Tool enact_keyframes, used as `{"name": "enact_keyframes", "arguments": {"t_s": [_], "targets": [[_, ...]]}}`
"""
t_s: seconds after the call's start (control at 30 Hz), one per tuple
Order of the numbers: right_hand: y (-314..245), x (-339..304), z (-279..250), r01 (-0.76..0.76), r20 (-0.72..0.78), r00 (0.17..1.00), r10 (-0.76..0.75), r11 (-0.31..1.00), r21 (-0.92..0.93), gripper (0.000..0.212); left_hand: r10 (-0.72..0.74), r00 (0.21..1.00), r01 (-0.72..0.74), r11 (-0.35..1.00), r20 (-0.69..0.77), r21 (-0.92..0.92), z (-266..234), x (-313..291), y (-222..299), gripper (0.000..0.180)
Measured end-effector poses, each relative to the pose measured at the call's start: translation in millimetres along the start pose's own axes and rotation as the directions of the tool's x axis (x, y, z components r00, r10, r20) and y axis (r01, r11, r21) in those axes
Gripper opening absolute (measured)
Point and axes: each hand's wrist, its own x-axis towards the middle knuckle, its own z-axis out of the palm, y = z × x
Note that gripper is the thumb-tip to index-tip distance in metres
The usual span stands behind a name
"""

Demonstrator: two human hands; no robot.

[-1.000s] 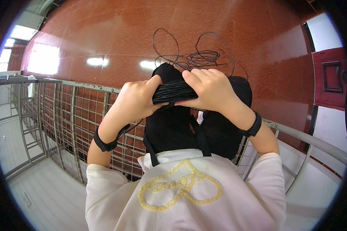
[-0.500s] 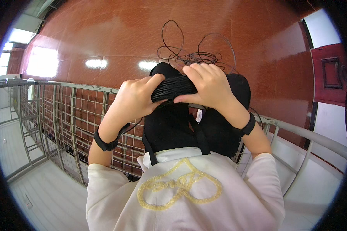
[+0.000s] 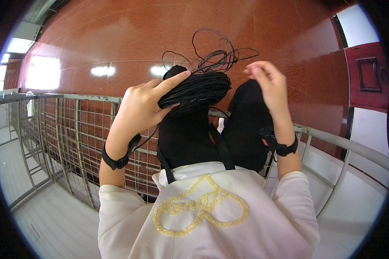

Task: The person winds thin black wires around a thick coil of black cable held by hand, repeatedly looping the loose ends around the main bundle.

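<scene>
A thick bundle of thin black cord (image 3: 203, 88) rests over my black-clad left leg (image 3: 183, 138). My left hand (image 3: 149, 101) grips its left end, with the index finger stretched along the top and the thumb below. Beyond the bundle, loose loops of the same cord (image 3: 218, 60) are tangled against the red-brown floor. My right hand (image 3: 270, 80) is off the bundle, raised above my right knee, slightly blurred. Its fingers are bent with the tips drawn together; whether a strand is pinched there I cannot make out.
A metal grid guard (image 3: 88, 125) runs along the left, and a pale metal rail (image 3: 345, 144) curves along the right. Shiny red-brown floor (image 3: 285, 39) lies beyond my knees. A dark red panelled door (image 3: 367, 77) stands at the far right.
My right hand has let go of the bundle and moved right. My left hand still holds it. The bundle now shows more fully, and the loose loops have shifted and changed shape.
</scene>
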Motion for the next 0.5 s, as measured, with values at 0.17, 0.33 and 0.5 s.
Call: {"name": "enact_keyframes", "arguments": {"t_s": [0.17,0.33,0.5], "targets": [[12.3,-4.4,32.0,-0.065,0.049,0.997,0.058,0.986,0.155,0.027,0.012,1.0,-0.012,1.0,-0.024,-0.015,2.0,-0.9,-0.2,0.062],[11.3,5.3,38.1,-0.139,0.147,0.984,0.096,0.937,0.32,0.028,-0.007,1.0,0.007,1.0,-0.008,-0.02,3.3,-3.5,0.4,0.062],[10.4,6.7,39.2,-0.15,0.171,0.982,0.082,0.89,0.43,0.027,-0.003,1.0,0.002,1.0,-0.021,-0.026,2.6,-4.7,-1.0,0.062]]}}
